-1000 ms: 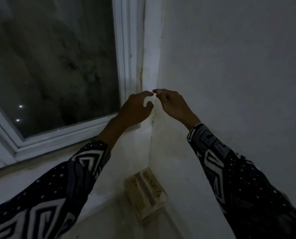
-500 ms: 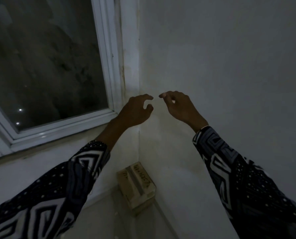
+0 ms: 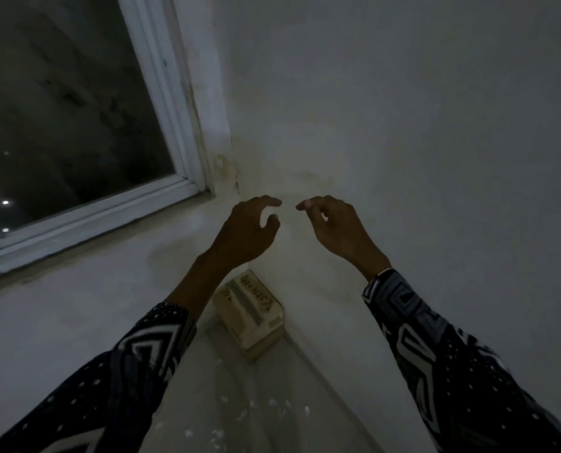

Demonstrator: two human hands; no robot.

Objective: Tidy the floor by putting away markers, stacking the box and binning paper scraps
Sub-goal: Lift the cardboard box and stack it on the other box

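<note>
Since the earlier frames both hands had dropped lower against the wall and drawn a little apart, and more of the floor with its scraps had come into sight. At far left the window (image 3: 66, 103) showed dark glass with a few small points of light, set in a white frame (image 3: 161, 93) that slanted down toward the corner. Below it, the left sleeve (image 3: 109, 380), dark with pale geometric shapes and dots, rose from the bottom edge to a bare forearm. The left hand (image 3: 243, 233) hung in the air near the corner, its fingers (image 3: 266, 201) loosely curled with the thumb apart from the forefinger, gripping nothing. Under that hand, down on the floor (image 3: 266, 429), the box (image 3: 249, 308) sat tucked into the corner where the two walls met, its top marked with dark handwriting too dim to read. Nearer the viewer, small white paper scraps (image 3: 272, 403) lay scattered over the floor, well apart from the box. A narrow gap separated the two hands' fingertips. The right hand (image 3: 334, 227) hovered level with the left one, fingers bent inward; whether anything was pinched between them could not be told in the dim light. The right sleeve (image 3: 452, 361), in the same pattern, ran down to the lower right before the plain wall (image 3: 436, 125).
</note>
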